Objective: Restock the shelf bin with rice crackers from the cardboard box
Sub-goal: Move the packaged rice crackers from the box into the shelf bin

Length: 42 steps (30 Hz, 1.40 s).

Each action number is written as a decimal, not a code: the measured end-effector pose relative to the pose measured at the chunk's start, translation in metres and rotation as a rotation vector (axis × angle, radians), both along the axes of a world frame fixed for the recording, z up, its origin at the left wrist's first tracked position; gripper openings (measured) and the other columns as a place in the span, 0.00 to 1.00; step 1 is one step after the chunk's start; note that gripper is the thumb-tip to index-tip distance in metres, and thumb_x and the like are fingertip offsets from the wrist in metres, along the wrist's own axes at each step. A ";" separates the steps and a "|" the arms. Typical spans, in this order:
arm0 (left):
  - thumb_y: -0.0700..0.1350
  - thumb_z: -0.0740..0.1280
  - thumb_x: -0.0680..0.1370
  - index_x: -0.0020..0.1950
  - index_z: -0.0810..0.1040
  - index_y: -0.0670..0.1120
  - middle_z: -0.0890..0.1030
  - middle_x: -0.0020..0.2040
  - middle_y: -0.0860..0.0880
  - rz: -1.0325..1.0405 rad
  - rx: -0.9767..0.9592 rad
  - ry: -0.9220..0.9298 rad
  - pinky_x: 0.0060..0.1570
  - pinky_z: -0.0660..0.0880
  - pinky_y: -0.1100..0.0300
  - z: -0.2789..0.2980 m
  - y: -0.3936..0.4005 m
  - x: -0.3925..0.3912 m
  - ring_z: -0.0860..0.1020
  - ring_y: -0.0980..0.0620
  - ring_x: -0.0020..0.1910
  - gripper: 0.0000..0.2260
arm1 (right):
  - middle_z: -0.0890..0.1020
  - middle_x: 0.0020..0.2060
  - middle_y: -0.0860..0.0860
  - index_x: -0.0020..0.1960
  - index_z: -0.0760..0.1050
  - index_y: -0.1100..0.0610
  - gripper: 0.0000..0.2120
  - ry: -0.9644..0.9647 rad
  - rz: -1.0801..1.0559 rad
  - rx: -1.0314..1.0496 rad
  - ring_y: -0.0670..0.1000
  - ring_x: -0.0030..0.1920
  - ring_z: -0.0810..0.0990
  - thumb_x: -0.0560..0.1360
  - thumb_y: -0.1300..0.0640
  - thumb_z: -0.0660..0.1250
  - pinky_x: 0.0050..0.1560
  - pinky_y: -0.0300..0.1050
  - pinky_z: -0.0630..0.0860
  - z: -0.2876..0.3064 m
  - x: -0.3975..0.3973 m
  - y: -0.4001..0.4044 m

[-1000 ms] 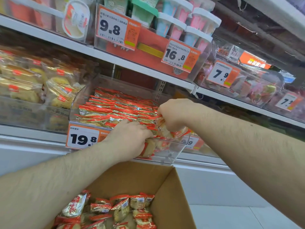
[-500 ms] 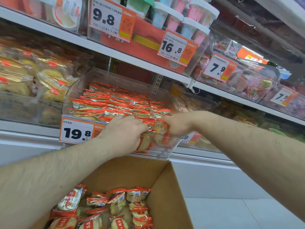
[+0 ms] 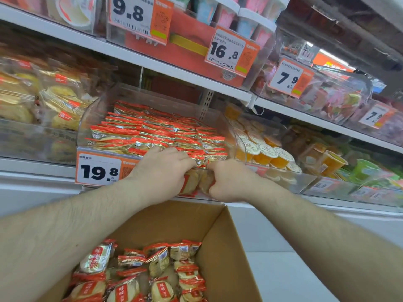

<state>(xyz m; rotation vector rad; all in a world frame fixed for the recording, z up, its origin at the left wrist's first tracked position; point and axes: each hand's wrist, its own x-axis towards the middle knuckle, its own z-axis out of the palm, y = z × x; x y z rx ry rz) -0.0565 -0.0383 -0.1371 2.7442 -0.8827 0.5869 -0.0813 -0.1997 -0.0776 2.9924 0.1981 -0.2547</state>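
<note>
Two hands are at the front edge of the clear shelf bin (image 3: 104, 105), and the account runs left to right. At far left, outside the work, a neighbouring bin holds yellow-wrapped cakes (image 3: 61, 99). Next comes the orange 19.8 price tag (image 3: 98, 170) clipped to the target bin's front wall. The left hand (image 3: 161, 173) lies just right of that tag, fingers curled over the front lip and resting on the front row of rice cracker packets (image 3: 152, 131); whether it pinches a packet or only presses the row cannot be determined, as the fingertips are hidden. The right hand (image 3: 229, 182) is close beside it, knuckles curled against the bin's front right corner, apparently gripping packets (image 3: 202, 159) at the edge (the grip itself is obscured). The hands are near together, not touching. The stocked packets lie in overlapping rows with red seams running across the bin, left to right, so further stock would need the same orientation. The bin appears nearly full to its front. The supply, loose rice cracker packets (image 3: 152, 271) in the open cardboard box (image 3: 220, 253), sits directly below and nearer the body than both hands, under the left forearm; in judgement, the left hand is the better placed to drop to it. At right, jelly cups (image 3: 263, 151) fill the adjoining bin.
</note>
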 end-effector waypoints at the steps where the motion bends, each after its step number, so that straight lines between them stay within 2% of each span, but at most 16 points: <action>1: 0.44 0.56 0.81 0.71 0.69 0.55 0.73 0.68 0.57 0.009 0.005 0.000 0.62 0.65 0.54 0.000 0.000 0.000 0.69 0.53 0.66 0.19 | 0.78 0.38 0.53 0.45 0.75 0.58 0.07 0.026 -0.010 0.004 0.56 0.41 0.77 0.69 0.57 0.62 0.35 0.44 0.73 0.002 0.006 0.001; 3: 0.44 0.56 0.82 0.73 0.68 0.55 0.73 0.69 0.57 0.019 0.008 -0.001 0.63 0.64 0.54 0.000 0.000 -0.001 0.69 0.53 0.67 0.19 | 0.77 0.34 0.54 0.40 0.76 0.60 0.07 0.046 -0.030 0.009 0.55 0.37 0.76 0.69 0.58 0.61 0.31 0.42 0.70 0.012 0.016 0.001; 6: 0.44 0.55 0.82 0.74 0.66 0.55 0.72 0.70 0.56 0.013 0.011 -0.004 0.65 0.64 0.53 0.001 0.001 -0.002 0.68 0.52 0.68 0.20 | 0.75 0.31 0.53 0.33 0.71 0.58 0.06 -0.069 -0.065 0.018 0.53 0.33 0.74 0.68 0.58 0.61 0.28 0.41 0.66 0.026 0.016 -0.001; 13: 0.44 0.55 0.82 0.74 0.65 0.55 0.70 0.71 0.56 0.006 0.031 -0.009 0.64 0.63 0.54 0.000 0.001 -0.003 0.67 0.53 0.68 0.20 | 0.76 0.32 0.53 0.37 0.74 0.59 0.05 0.009 -0.003 -0.048 0.52 0.34 0.75 0.69 0.59 0.62 0.29 0.44 0.70 0.007 0.010 -0.011; 15: 0.44 0.54 0.82 0.75 0.65 0.55 0.70 0.71 0.56 0.011 0.036 -0.001 0.65 0.62 0.54 0.002 0.001 -0.003 0.67 0.53 0.69 0.20 | 0.72 0.30 0.53 0.34 0.71 0.58 0.05 0.011 -0.019 -0.016 0.53 0.32 0.72 0.68 0.59 0.63 0.29 0.44 0.66 0.011 0.016 -0.013; 19: 0.44 0.55 0.82 0.75 0.65 0.55 0.71 0.71 0.55 -0.005 0.047 -0.005 0.65 0.63 0.53 0.001 0.003 -0.004 0.67 0.52 0.68 0.20 | 0.68 0.25 0.51 0.28 0.66 0.56 0.10 -0.158 -0.003 0.011 0.52 0.28 0.68 0.66 0.58 0.62 0.27 0.42 0.64 0.014 0.013 -0.011; 23: 0.43 0.55 0.81 0.75 0.64 0.54 0.69 0.72 0.54 -0.017 0.068 0.015 0.66 0.62 0.52 0.003 0.004 -0.006 0.66 0.51 0.69 0.22 | 0.66 0.25 0.51 0.27 0.65 0.56 0.10 -0.066 -0.017 0.069 0.51 0.28 0.66 0.65 0.59 0.63 0.27 0.43 0.63 0.007 0.009 -0.006; 26: 0.43 0.58 0.80 0.74 0.68 0.53 0.70 0.70 0.53 -0.032 0.002 0.018 0.66 0.62 0.51 0.003 0.005 -0.008 0.67 0.51 0.68 0.22 | 0.67 0.26 0.51 0.29 0.67 0.57 0.09 -0.072 -0.071 0.123 0.52 0.30 0.67 0.66 0.58 0.63 0.28 0.43 0.64 0.010 0.013 -0.007; 28: 0.41 0.61 0.76 0.68 0.75 0.49 0.76 0.62 0.50 -0.087 -0.048 -0.056 0.61 0.67 0.48 0.002 0.011 -0.012 0.73 0.47 0.62 0.20 | 0.74 0.31 0.52 0.35 0.74 0.57 0.06 -0.248 -0.038 0.130 0.53 0.36 0.74 0.68 0.55 0.63 0.33 0.44 0.72 0.003 0.007 -0.008; 30: 0.40 0.63 0.70 0.57 0.81 0.45 0.79 0.53 0.48 -0.157 -0.074 -0.173 0.49 0.72 0.49 -0.005 0.021 -0.017 0.77 0.44 0.51 0.17 | 0.81 0.40 0.53 0.45 0.80 0.59 0.11 -0.644 0.167 0.227 0.55 0.45 0.79 0.68 0.56 0.63 0.45 0.46 0.77 -0.018 -0.007 -0.006; 32: 0.41 0.62 0.70 0.53 0.81 0.44 0.79 0.49 0.47 -0.218 -0.067 -0.171 0.43 0.73 0.50 -0.014 0.031 -0.027 0.77 0.43 0.46 0.15 | 0.82 0.40 0.55 0.43 0.80 0.63 0.10 -0.892 0.413 0.500 0.56 0.44 0.80 0.68 0.60 0.63 0.46 0.47 0.77 -0.047 -0.023 0.000; 33: 0.41 0.62 0.70 0.53 0.81 0.44 0.78 0.49 0.47 -0.237 -0.056 -0.138 0.42 0.73 0.50 -0.019 0.036 -0.033 0.77 0.44 0.46 0.15 | 0.81 0.39 0.55 0.41 0.79 0.63 0.08 -0.896 0.477 0.619 0.56 0.42 0.80 0.68 0.62 0.63 0.45 0.46 0.77 -0.067 -0.029 0.004; 35: 0.43 0.60 0.71 0.54 0.81 0.46 0.78 0.49 0.48 -0.229 -0.032 -0.042 0.43 0.73 0.50 -0.034 0.047 -0.040 0.76 0.45 0.47 0.16 | 0.79 0.36 0.52 0.38 0.79 0.62 0.06 -0.767 0.451 0.766 0.51 0.38 0.78 0.68 0.62 0.63 0.42 0.42 0.74 -0.111 -0.036 0.010; 37: 0.44 0.60 0.73 0.57 0.81 0.49 0.78 0.53 0.50 -0.166 0.008 0.102 0.49 0.73 0.50 -0.051 0.058 -0.045 0.77 0.46 0.51 0.16 | 0.78 0.34 0.46 0.38 0.79 0.58 0.05 -0.523 0.220 0.807 0.44 0.35 0.74 0.68 0.62 0.64 0.40 0.39 0.72 -0.155 -0.036 0.016; 40: 0.45 0.61 0.77 0.64 0.77 0.53 0.74 0.63 0.54 -0.052 0.116 0.352 0.60 0.71 0.55 -0.075 0.080 -0.047 0.74 0.52 0.61 0.16 | 0.80 0.35 0.45 0.38 0.79 0.54 0.08 -0.062 -0.139 0.766 0.44 0.36 0.77 0.73 0.61 0.65 0.40 0.38 0.73 -0.217 -0.029 0.025; 42: 0.45 0.61 0.78 0.65 0.76 0.54 0.73 0.65 0.55 -0.008 0.178 0.472 0.61 0.71 0.57 -0.086 0.094 -0.047 0.73 0.54 0.63 0.16 | 0.80 0.34 0.46 0.35 0.77 0.54 0.11 0.135 -0.335 0.813 0.47 0.37 0.78 0.75 0.60 0.63 0.38 0.39 0.73 -0.256 -0.026 0.034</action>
